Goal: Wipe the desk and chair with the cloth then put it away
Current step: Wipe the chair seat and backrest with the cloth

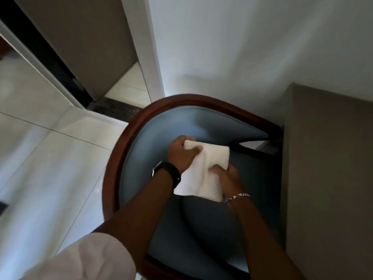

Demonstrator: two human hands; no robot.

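Beneath both hands lies the chair (141,158), its blue seat still to wipe. The folded white cloth (201,170) is pinched closed-fingered between the left hand (181,154) and right hand (226,174); loosen either and it could unfold, smearing unevenly or missing the seat's curved back edge.

The chair (141,150) curves its wooden rim round the back and left of the seat, walling that side. The desk (327,158) stands close against its right. Above the seat, room is open.
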